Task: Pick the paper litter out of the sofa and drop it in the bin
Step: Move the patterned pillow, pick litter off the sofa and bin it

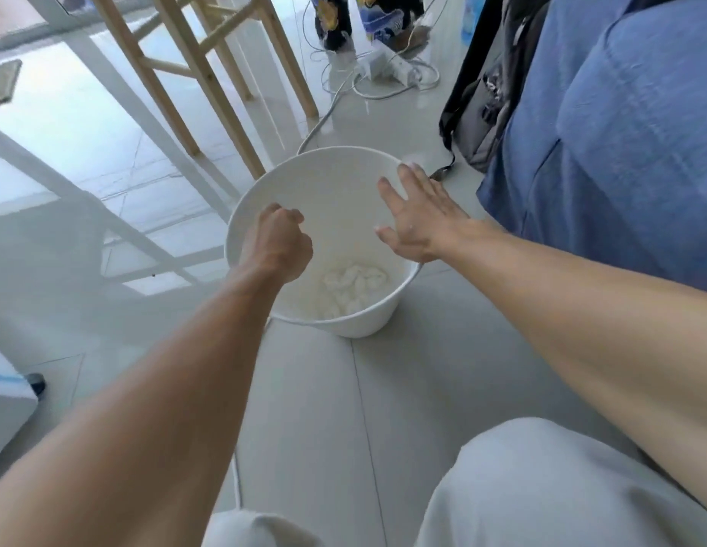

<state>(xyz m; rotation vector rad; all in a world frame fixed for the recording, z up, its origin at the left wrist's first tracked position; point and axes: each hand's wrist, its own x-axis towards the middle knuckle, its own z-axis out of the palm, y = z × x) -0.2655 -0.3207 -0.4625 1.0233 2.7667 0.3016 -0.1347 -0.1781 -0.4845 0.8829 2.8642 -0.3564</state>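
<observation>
Over on the left there are wooden stool legs (194, 73) on the tiled floor. The person's left hand (279, 242) is balled into a fist over the left rim of the white bin (367, 321); can't tell if anything's inside it. Crumpled paper litter (356, 286) sits at the bottom of the bin. The right hand (419, 223) hovers flat above the bin's right side, fingers spread, holding nothing. Just beside that is the blue sofa (620, 152), with a dark backpack (486, 92) leaning on it.

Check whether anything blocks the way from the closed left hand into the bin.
Nothing visible does. The left hand is over the open bin; the open right hand is beside it, not beneath. Only crumpled paper lies at the bottom.
</observation>
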